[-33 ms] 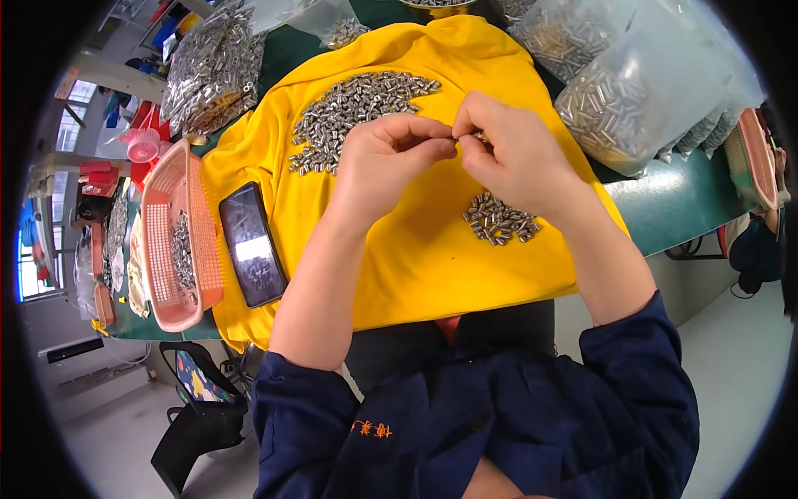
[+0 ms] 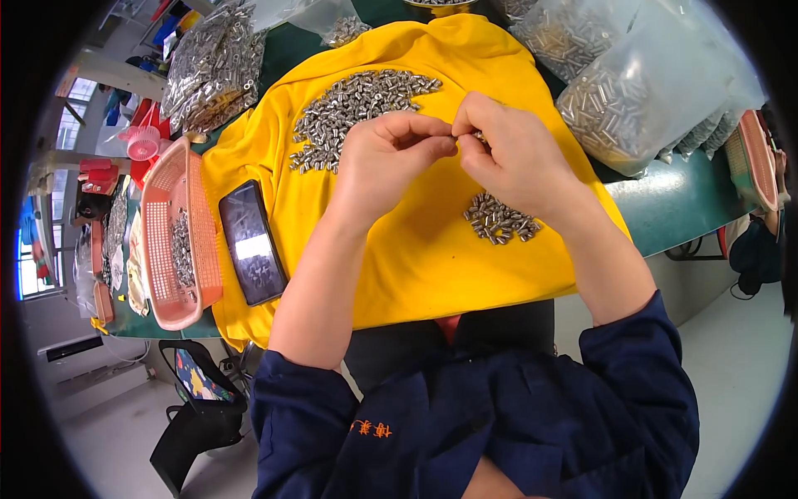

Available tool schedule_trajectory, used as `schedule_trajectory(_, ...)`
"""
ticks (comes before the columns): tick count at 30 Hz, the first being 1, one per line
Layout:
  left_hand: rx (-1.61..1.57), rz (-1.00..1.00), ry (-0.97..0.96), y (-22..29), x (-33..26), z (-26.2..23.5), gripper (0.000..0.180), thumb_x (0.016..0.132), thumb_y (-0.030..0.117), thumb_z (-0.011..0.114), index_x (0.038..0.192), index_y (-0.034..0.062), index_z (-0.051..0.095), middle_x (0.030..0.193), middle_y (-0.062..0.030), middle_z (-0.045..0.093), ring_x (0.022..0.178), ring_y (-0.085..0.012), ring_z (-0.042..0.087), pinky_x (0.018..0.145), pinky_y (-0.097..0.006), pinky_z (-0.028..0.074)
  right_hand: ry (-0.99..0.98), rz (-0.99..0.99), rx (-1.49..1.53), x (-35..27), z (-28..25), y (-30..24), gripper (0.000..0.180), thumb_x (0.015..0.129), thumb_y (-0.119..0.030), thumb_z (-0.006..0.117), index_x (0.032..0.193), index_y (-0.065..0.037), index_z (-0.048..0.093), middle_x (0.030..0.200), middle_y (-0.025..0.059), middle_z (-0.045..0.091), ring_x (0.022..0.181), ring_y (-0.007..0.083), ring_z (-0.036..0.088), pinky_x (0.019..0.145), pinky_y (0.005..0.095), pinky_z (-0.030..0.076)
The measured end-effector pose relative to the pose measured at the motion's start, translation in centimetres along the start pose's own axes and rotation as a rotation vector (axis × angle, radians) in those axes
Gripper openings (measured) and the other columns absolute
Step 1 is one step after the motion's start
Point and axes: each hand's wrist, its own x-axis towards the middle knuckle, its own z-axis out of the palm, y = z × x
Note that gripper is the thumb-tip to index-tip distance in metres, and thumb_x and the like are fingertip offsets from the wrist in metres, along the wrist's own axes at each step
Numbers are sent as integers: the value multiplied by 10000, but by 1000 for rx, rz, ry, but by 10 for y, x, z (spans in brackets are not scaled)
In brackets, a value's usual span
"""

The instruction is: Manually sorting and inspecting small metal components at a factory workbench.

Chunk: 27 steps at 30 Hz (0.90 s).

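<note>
Both my hands are raised over a yellow cloth, fingertips meeting above its middle. My left hand point(image 2: 389, 162) is closed in a pinch of thumb and forefinger; what it grips is mostly hidden at the tips. My right hand point(image 2: 517, 154) is closed too, its finger and thumb meeting the left's, with a bit of small metal cylinder point(image 2: 480, 135) glinting inside the curled fingers. Beyond the left hand spreads a large pile of small metal cylinders point(image 2: 353, 104). A smaller pile of the same cylinders point(image 2: 500, 219) lies below the right hand.
The yellow cloth point(image 2: 399, 274) covers the green table point(image 2: 665, 204). On the left are a black phone point(image 2: 252, 241) and a pink basket point(image 2: 152, 283) holding metal parts. Clear bags of metal parts point(image 2: 607, 112) stand far right; another bagged heap point(image 2: 212, 71) lies far left.
</note>
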Motion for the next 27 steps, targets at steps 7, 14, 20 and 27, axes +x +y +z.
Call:
schedule_trajectory(7,-43,6,39,-4,0,-1,105,715,3,592,818,-13,606,754,-43,616,686,-83,571,636,-187,454,10,0,-24,3,3,-1,57,719,-35,473,773,-29,459,649,130,495,570,275,488,514,316,387)
schedule_trajectory(14,171,11,147,2,-1,-10,113,726,23,593,835,-4,604,745,-38,615,684,-81,571,630,-185,454,237,55,159,3,-6,3,67,722,-69,472,776,-32,486,602,78,499,521,177,485,499,279,380)
schedule_trajectory(20,-127,58,25,-4,-4,-8,113,734,-25,575,847,-26,574,807,-78,605,728,-125,588,676,-206,465,99,21,202,2,0,0,72,720,-73,470,776,-29,469,625,84,504,539,180,488,508,276,389)
schedule_trajectory(27,-105,81,6,-2,-4,-5,101,728,-19,583,829,-26,582,780,-73,610,724,-121,590,664,-202,466,50,-5,148,1,1,1,80,723,-78,471,787,-33,455,594,108,506,530,238,499,505,304,394)
